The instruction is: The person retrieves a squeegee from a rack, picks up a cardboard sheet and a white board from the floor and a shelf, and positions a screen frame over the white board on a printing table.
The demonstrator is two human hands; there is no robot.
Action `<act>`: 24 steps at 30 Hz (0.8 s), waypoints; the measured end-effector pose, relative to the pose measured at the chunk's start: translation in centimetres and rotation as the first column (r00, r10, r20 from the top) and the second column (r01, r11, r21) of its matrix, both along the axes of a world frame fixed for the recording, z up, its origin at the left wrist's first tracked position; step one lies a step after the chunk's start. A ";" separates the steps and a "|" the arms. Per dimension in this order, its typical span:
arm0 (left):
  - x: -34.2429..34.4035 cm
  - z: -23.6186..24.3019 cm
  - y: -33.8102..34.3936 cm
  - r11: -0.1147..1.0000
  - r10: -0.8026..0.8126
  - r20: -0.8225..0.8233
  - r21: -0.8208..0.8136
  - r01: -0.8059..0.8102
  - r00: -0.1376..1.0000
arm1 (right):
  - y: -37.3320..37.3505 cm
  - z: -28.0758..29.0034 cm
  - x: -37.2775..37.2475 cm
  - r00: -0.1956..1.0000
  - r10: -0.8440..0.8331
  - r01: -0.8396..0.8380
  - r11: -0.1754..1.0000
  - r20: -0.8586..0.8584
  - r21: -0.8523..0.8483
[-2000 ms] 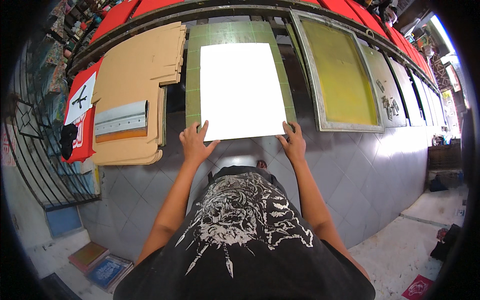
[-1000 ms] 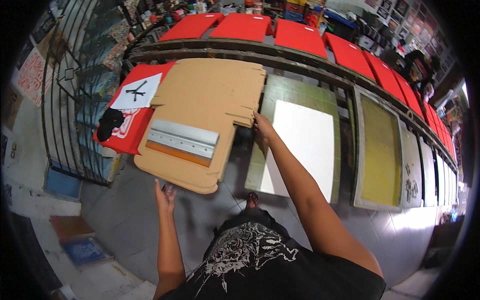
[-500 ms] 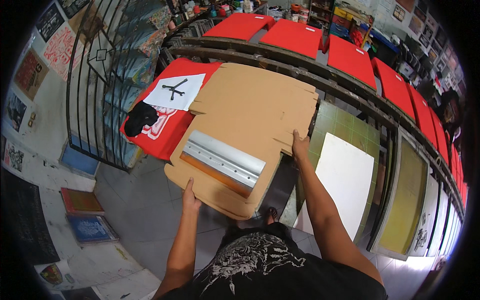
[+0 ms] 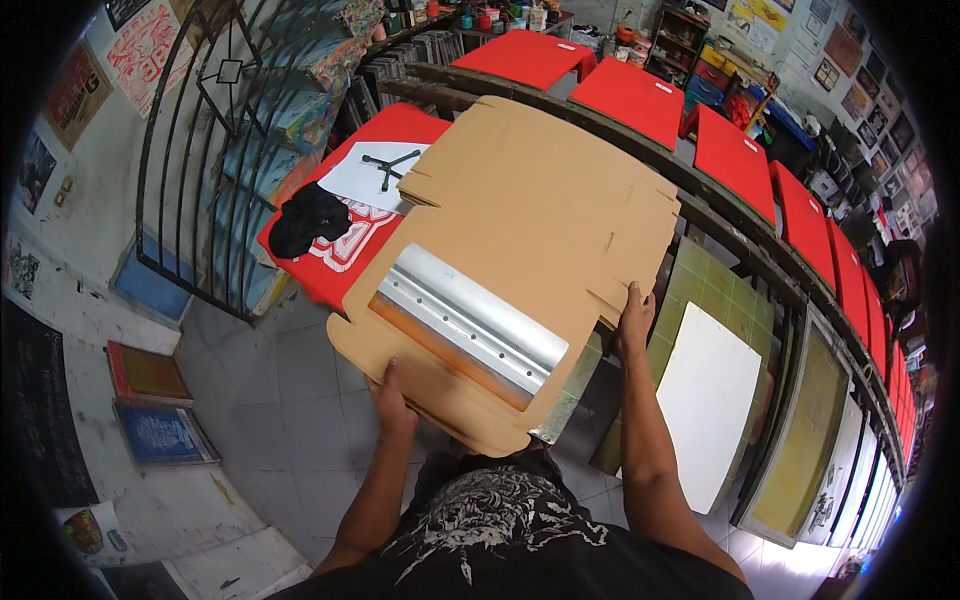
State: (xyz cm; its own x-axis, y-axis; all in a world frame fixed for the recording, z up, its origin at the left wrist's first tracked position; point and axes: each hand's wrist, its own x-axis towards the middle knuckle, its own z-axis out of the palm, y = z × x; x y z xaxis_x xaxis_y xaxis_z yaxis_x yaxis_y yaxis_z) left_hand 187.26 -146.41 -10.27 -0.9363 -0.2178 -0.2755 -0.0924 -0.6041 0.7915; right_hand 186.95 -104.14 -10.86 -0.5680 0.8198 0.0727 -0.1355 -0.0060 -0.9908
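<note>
Between my two hands I hold a large brown cardboard sheet (image 4: 545, 185), notched along its edges. My left hand (image 4: 392, 402) grips its near left edge, thumb on top and fingers hidden underneath. On its right edge, by a notch, my right hand (image 4: 636, 318) is closed. Lying on the near half of the cardboard is a wide screen-printing squeegee (image 4: 470, 325) with a silver metal handle and an orange-brown blade. Past the far left edge, a red printed T-shirt (image 4: 300, 272) lies with a white sheet (image 4: 350, 180), a black tripod-like piece (image 4: 391, 167) and a black cloth (image 4: 308, 222) on it.
Red shirts (image 4: 628, 100) lie on boards along a dark rail (image 4: 600, 140) that curves from the back to the right. To my right are a white board (image 4: 706, 405) on a green gridded mat (image 4: 722, 285) and a framed screen (image 4: 805, 430). Black metal railing (image 4: 190, 190) stands at left.
The cardboard, with the squeegee on it, has come nearer and appears larger, and both hands have shifted rightward with it. The view has turned slightly.
</note>
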 end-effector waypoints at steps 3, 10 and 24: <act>-2.6 0.5 -2.7 1.000 -0.012 0.012 -0.016 0.012 1.000 | -2.9 3.1 -2.6 1.000 0.023 -0.023 1.000 0.018 0.015; -8.4 0.4 -7.9 0.996 -0.074 -0.070 -0.054 0.070 0.995 | -9.2 0.7 -8.5 0.998 -0.051 0.051 0.999 -0.027 0.009; -4.3 -1.3 -0.5 0.986 -0.044 0.026 0.162 0.039 0.999 | -0.4 -1.8 -2.5 0.992 -0.050 0.037 0.993 0.118 0.116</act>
